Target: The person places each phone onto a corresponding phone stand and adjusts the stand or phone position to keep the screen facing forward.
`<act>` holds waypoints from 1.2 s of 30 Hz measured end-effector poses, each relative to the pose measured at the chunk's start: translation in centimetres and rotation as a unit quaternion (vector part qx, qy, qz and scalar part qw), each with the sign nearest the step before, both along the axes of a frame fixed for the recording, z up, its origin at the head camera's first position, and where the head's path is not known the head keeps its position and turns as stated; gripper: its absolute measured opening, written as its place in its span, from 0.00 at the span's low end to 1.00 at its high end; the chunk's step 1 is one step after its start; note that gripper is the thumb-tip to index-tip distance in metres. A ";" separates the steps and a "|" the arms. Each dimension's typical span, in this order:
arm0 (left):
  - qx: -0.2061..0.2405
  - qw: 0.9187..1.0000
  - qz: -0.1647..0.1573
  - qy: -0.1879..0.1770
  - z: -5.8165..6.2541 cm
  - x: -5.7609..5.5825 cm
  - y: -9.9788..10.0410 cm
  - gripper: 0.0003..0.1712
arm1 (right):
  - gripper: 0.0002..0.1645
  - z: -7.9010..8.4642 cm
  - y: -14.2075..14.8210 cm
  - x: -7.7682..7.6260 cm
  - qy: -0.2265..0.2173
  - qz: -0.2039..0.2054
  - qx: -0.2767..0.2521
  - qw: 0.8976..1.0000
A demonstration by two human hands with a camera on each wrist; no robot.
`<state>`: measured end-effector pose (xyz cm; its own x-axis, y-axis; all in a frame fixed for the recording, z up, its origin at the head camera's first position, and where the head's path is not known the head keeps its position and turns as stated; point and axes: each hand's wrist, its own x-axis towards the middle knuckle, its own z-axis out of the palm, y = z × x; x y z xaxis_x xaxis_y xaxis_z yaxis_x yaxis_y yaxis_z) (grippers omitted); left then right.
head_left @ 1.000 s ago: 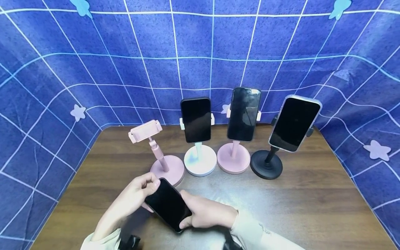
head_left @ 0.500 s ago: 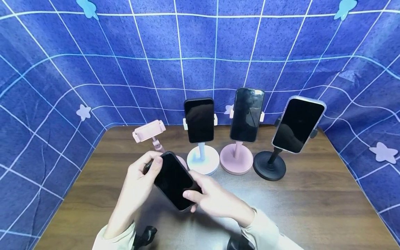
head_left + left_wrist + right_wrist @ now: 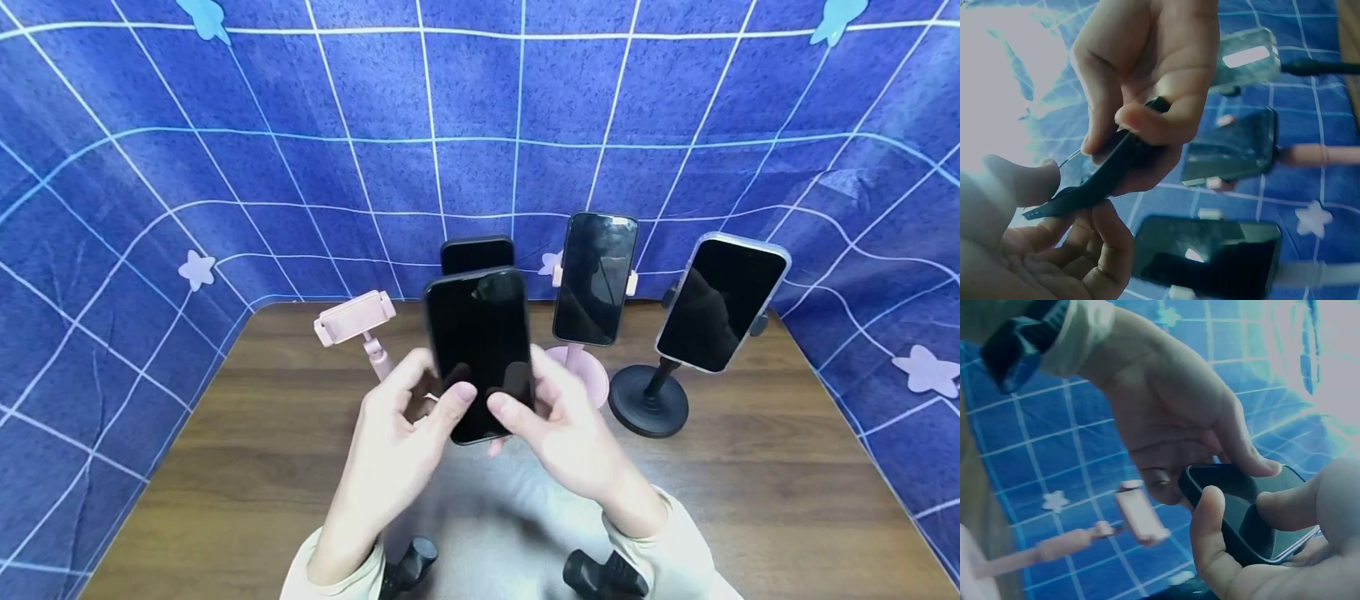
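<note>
A black smartphone (image 3: 480, 350), screen toward the head camera, is held upright above the table by both hands. My left hand (image 3: 401, 450) grips its lower left side, thumb over the glass. My right hand (image 3: 573, 433) grips the lower right side, its thumb also on the screen. In the left wrist view the smartphone (image 3: 1107, 169) shows edge-on between the hands. Beyond my left hand a pink phone stand (image 3: 354, 319) has an empty clamp, its base hidden by that hand. Directly behind the held phone is another black phone (image 3: 477, 254), in a white stand (image 3: 1310, 275).
To the right, a second pink stand (image 3: 588, 379) carries a dark phone (image 3: 597, 283). Beside it a black stand (image 3: 649, 402) holds a light-framed phone (image 3: 720, 304) at a slant. Behind the wooden table (image 3: 750, 483) hangs a blue gridded cloth (image 3: 480, 92).
Both hands have lifted the smartphone up and to the right, away from the empty pink stand. It has turned from slanted to nearly upright, now overlapping the white stand.
</note>
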<state>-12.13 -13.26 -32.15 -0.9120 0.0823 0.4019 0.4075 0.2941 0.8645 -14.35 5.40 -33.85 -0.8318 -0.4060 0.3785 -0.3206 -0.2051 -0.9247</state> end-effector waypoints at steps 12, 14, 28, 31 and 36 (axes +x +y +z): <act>0.046 0.994 -0.035 0.092 1.3 1.0 3.0 0.17 | 0.19 2.4 2.4 1.1 0.065 -0.036 -0.070 0.995; 0.051 0.994 -0.037 0.093 1.3 0.9 3.3 0.15 | 0.18 2.5 2.5 1.3 0.071 -0.051 -0.059 0.994; 0.050 0.993 -0.054 0.097 0.4 0.3 4.4 0.14 | 0.25 2.3 3.4 2.1 0.067 -0.105 0.009 0.992; 0.048 0.992 -0.052 0.102 0.4 0.1 4.4 0.15 | 0.25 2.4 3.4 1.9 0.066 -0.103 0.006 0.992; 0.045 0.994 -0.033 0.098 0.3 0.0 4.3 0.16 | 0.25 2.4 3.2 1.5 0.065 -0.093 0.007 0.994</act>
